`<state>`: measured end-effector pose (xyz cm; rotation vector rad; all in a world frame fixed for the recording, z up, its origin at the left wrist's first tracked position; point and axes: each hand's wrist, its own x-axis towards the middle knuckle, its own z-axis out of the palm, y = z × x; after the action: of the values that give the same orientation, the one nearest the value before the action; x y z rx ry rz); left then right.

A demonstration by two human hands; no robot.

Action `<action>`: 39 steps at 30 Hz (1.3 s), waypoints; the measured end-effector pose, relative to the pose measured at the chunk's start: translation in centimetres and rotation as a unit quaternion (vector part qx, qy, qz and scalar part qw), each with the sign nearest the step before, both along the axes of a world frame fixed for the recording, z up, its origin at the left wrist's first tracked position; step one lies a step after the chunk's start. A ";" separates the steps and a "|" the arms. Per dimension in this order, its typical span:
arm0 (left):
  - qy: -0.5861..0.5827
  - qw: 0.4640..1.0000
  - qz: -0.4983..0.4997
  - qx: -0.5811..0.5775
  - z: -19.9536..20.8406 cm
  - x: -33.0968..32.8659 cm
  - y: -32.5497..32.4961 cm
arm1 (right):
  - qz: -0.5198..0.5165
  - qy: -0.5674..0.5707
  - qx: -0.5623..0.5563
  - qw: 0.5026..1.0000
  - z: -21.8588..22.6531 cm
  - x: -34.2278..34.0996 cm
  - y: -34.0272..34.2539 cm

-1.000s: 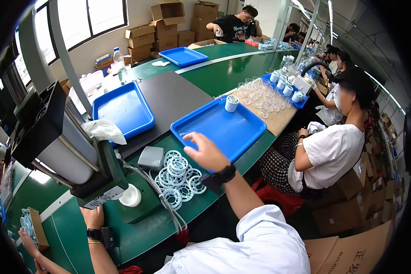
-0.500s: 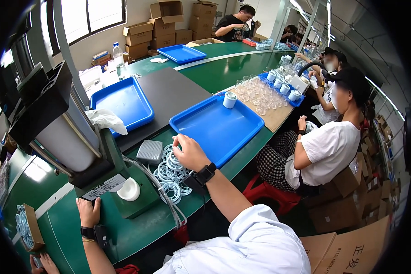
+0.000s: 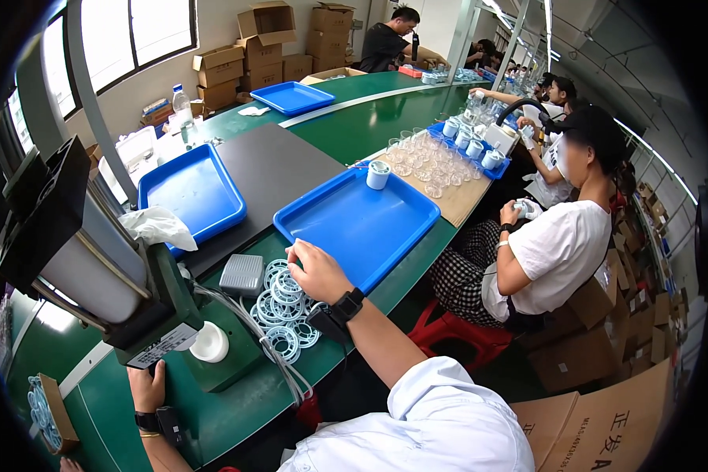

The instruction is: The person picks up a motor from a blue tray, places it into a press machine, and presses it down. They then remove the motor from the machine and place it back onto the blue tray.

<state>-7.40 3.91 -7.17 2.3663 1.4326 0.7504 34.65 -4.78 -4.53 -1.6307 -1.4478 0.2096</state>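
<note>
Loosely curled, the right hand [image 3: 320, 273] hangs over pale-blue rings [image 3: 285, 311] near the tabletop's [image 3: 244, 405] front edge; the left hand [image 3: 145, 386], thumb spread, flanks a press [image 3: 94, 275], both holds unclear. Single-rim pinches should limit snagging.

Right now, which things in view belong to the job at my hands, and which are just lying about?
Likely in use:
pale blue rings, near your right hand
green-based machine, near your left hand
large blue tray

Probably just lying about:
crumpled white wipe
clear bottle
stacked cardboard boxes
</note>
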 end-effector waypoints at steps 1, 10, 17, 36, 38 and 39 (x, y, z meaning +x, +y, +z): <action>0.000 1.000 0.000 -0.001 0.2 0.0 -0.1 | 0.002 -0.015 0.006 1.000 0.0 0.0 0.0; 0.159 0.986 0.048 -0.018 2.1 1.4 -1.7 | 0.010 -0.052 -0.005 0.999 0.0 0.0 -0.3; 0.109 0.994 -0.010 0.005 0.2 -0.6 -0.4 | 0.011 -0.060 0.014 0.998 -0.4 -0.1 0.0; 0.102 0.993 -0.040 0.034 0.1 -0.3 -0.3 | 0.004 -0.064 -0.005 0.998 -0.9 -0.1 -0.1; 0.101 0.993 -0.039 0.039 -0.2 -0.5 -0.2 | 0.008 -0.058 -0.010 0.998 -0.9 0.1 -0.2; 0.100 0.993 -0.040 0.044 -0.5 -0.6 -0.2 | 0.010 -0.056 -0.013 0.998 -0.9 0.1 -0.2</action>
<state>-7.99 3.74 -7.64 2.6120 1.3955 0.5816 34.75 -4.96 -5.41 -1.6722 -1.5518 0.1524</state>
